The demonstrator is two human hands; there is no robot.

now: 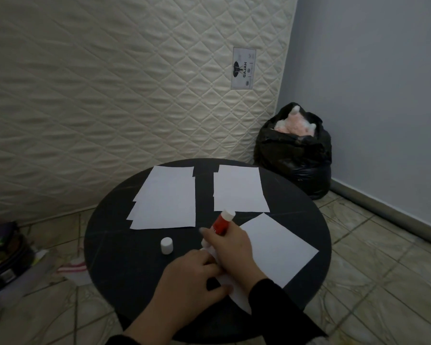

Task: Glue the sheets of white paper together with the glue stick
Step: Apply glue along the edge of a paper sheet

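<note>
Round black table (125, 245) on a tiled floor, set before an upright quilted mattress (110, 95); black bin bag (294, 155) in the corner beyond.

Item 1: loose stack of white sheets (167, 197), far left, edges fanned out of line.
Item 2: second stack of white sheets (239, 188), far right, apart from the first.
Item 3: single white sheet (276, 247), skewed, near right; its near corner runs under both hands.
Item 4: red glue stick (220, 224), uncapped, white end tilted up and away, clear of the paper.
Item 5: white cap (166, 245), upright on the table, left of the hands.

Right hand (230, 247): fingers wrapped around the glue stick body. Left hand (187, 277): fingers bent, lying on the sheet corner; whether pinching or only pressing, cannot tell.

Risks, as judged: sheet skids or creases under the stroke if the left hand lifts; glue overruns onto the table near the edge; skewed sheet bonds crooked; stick dries while uncapped; the cap gets knocked off the table.
</note>
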